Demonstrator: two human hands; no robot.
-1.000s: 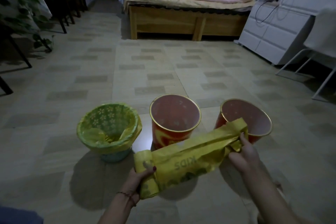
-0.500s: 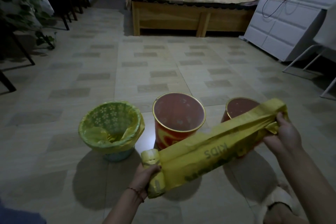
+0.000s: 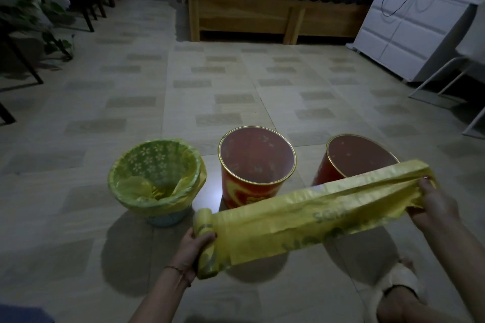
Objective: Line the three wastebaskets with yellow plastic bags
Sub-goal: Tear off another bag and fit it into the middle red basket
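Pulling one yellow bag off the roll, low in the middle of the frame. Left hand closed around the roll, fingers wrapped on its lower half. Right hand at the right edge, pinching the bunched free end of the bag between thumb and fingers, with the film stretched flat and nearly tight between both hands. Hard to say where the tear line sits, since the light is dim and the print is blurred.

Just above the bag, three wastebaskets in a row on the tiled floor. Green wastebasket at centre left, already lined, with yellow film folded over its rim. Middle red wastebasket and right red wastebasket not yet lined, their insides bare. Stretched bag crossing in front of both red ones, partly hiding the right one.

Possible troubles from here: pulling too hard or at an angle, and so ripping the thin film away from the tear line; holding the roll too loosely, and so unrolling a second bag or dropping the roll to the floor; sweeping the taut bag against the light red baskets and knocking one over.
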